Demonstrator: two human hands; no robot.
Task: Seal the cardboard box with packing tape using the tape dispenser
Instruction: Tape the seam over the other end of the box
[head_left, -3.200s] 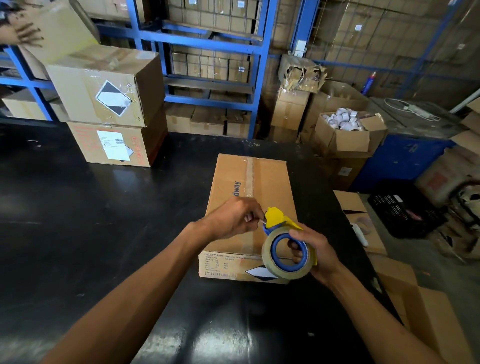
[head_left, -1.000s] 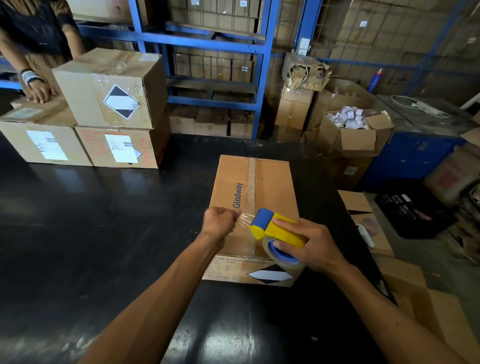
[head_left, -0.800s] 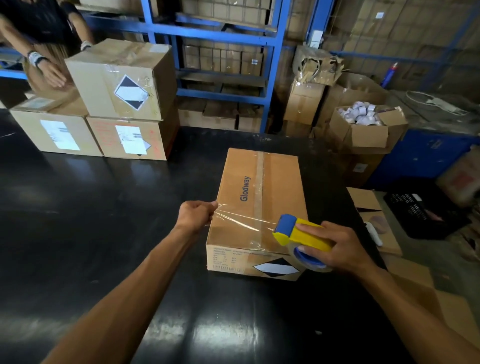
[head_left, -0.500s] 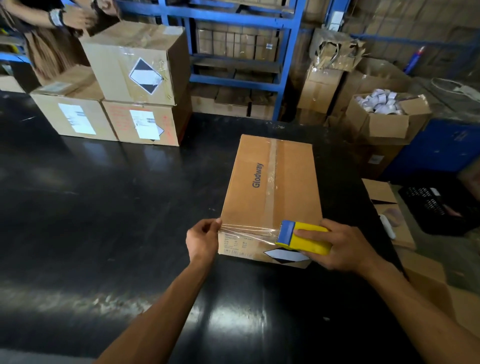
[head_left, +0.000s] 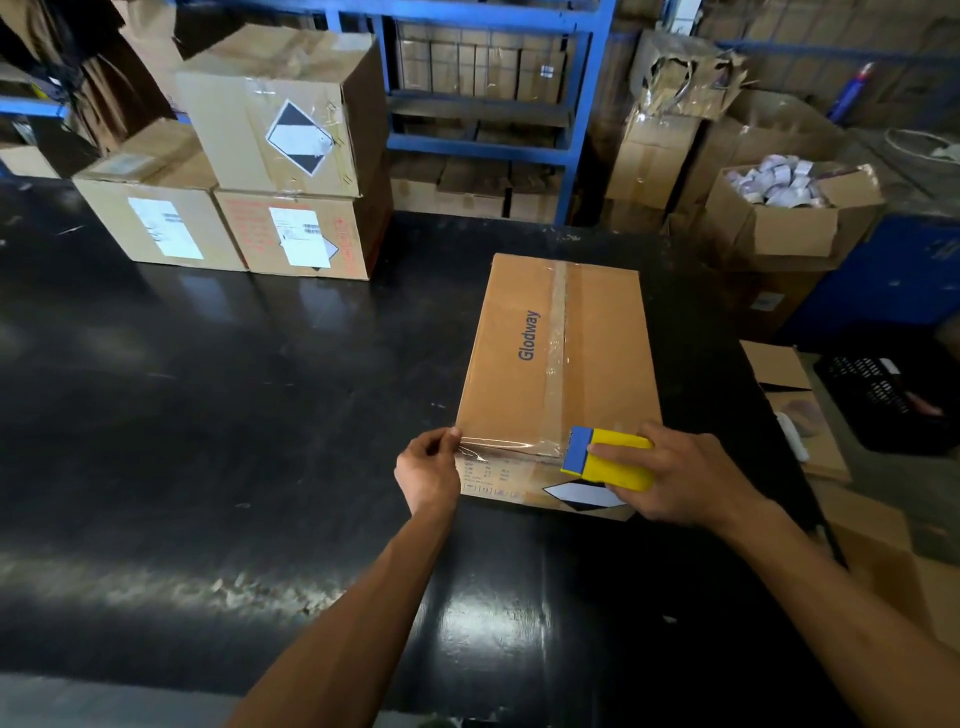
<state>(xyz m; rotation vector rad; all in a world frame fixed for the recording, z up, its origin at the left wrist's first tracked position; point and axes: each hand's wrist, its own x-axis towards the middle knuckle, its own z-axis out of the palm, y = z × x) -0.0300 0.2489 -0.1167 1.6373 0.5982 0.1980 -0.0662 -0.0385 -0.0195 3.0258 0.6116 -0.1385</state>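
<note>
Blue steel warehouse shelving (head_left: 574, 78) packed with brown cartons fills the top of the frame, behind a glossy black worktable (head_left: 208, 415) that spans the lower and middle picture. Right of centre on that table lies a long, flat brown cardboard box printed "Glodway" (head_left: 561, 358), with a strip of clear tape already running lengthwise down its top seam. At the box's near left corner, the left hand (head_left: 428, 475) is closed in a pinch on the free end of a stretch of clear packing tape (head_left: 498, 444), which runs across the near top edge of the box towards the right. The right hand (head_left: 685, 480) is wrapped over a yellow tape dispenser with a blue front (head_left: 605, 458), fingers curled firmly around its body, holding it against the near edge of the box, towards its right corner. In the upper left stand three sealed brown cartons with white labels (head_left: 280, 171), one stacked on another. At the upper right an open carton holding pale tape rolls (head_left: 789, 208) sits off the table.
</note>
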